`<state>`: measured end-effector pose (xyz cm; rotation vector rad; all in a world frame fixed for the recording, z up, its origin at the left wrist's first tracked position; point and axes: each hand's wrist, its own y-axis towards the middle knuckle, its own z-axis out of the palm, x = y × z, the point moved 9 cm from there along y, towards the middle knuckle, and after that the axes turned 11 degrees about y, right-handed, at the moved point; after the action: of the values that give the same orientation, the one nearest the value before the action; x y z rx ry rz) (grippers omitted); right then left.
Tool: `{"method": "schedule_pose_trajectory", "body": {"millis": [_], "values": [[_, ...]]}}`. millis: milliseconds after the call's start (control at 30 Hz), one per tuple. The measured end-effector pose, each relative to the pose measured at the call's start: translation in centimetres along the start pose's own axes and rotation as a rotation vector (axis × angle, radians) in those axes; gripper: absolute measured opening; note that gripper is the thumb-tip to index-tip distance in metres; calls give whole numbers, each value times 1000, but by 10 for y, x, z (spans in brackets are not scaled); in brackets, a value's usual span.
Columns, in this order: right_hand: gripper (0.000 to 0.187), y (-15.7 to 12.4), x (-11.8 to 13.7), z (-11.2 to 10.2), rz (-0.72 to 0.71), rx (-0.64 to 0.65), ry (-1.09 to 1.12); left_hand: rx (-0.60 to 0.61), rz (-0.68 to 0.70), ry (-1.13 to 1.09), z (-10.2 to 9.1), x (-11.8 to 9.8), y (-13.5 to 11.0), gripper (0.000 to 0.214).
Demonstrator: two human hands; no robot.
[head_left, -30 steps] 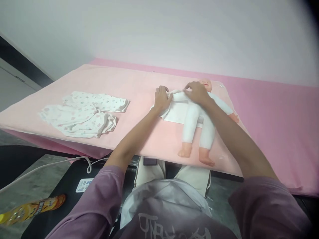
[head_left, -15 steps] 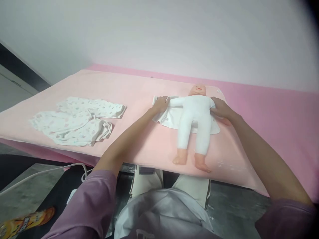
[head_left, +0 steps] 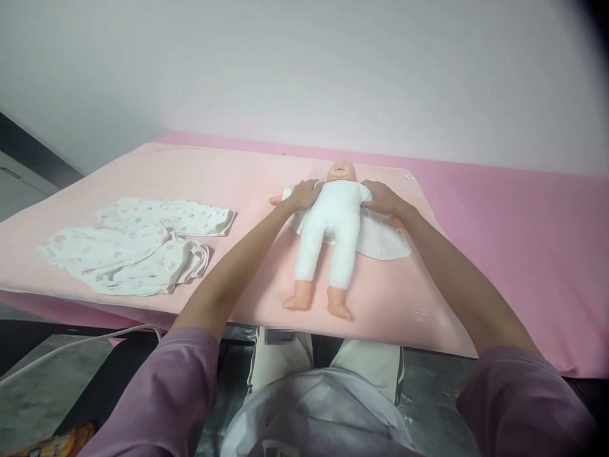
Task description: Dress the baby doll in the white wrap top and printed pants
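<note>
A baby doll (head_left: pixel 330 228) in a white bodysuit lies face up on the pale pink mat (head_left: pixel 238 178), head away from me, feet toward the near edge. A white garment (head_left: pixel 380 238) is spread flat beneath its torso. My left hand (head_left: pixel 304 193) curls around the doll's shoulder on the left side, fingers closed on its upper arm. On the other side, my right hand (head_left: pixel 380 198) grips the doll's right shoulder the same way. Both of the doll's arms are mostly hidden under my hands.
A heap of white printed baby clothes (head_left: pixel 133 244) lies on the mat at the left. Bright pink bedding (head_left: pixel 523 235) extends to the right, with a white wall behind. A white cable (head_left: pixel 71 346) and an orange packet (head_left: pixel 52 441) lie on the floor below.
My right hand went from the doll's chest out to its right side, then in to its shoulder. The doll, with the garment under it, now lies straighter and further left in view.
</note>
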<state>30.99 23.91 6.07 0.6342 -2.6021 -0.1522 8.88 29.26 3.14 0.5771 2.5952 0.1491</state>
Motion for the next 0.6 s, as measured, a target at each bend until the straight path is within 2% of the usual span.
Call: {"method": "schedule_pose_trajectory", "body": {"millis": [67, 133, 167, 233, 267, 333, 400, 467, 500, 533, 600], "values": [[47, -22, 7, -4, 31, -155, -98, -85, 29, 2, -9, -3, -3, 64], [37, -54, 17, -2, 71, -315, -161, -194, 102, 3, -21, -18, -7, 67], [31, -69, 21, 4, 89, -348, -158, -236, 164, 5, -25, -33, -9, 65], [22, -89, 23, 23, 135, -316, -93, -241, 334, 16, -24, -76, -10, 55], [18, -94, 20, 33, 163, -278, -53, -196, 418, 30, -17, -100, -8, 51], [14, -96, 10, 46, 229, -220, -6, -29, 527, 93, 9, -147, 1, 48], [14, -91, -2, 50, 280, -192, -30, 168, 545, 221, 44, -178, 13, 52], [18, -87, -14, 49, 322, -183, -67, 311, 534, 352, 72, -194, 24, 55], [20, -86, -19, 48, 336, -184, -72, 340, 536, 391, 81, -197, 27, 55], [20, -87, -24, 47, 346, -188, -67, 334, 541, 409, 85, -198, 30, 55], [21, -91, -32, 43, 389, -207, -42, 240, 538, 380, 80, -195, 32, 55]]}}
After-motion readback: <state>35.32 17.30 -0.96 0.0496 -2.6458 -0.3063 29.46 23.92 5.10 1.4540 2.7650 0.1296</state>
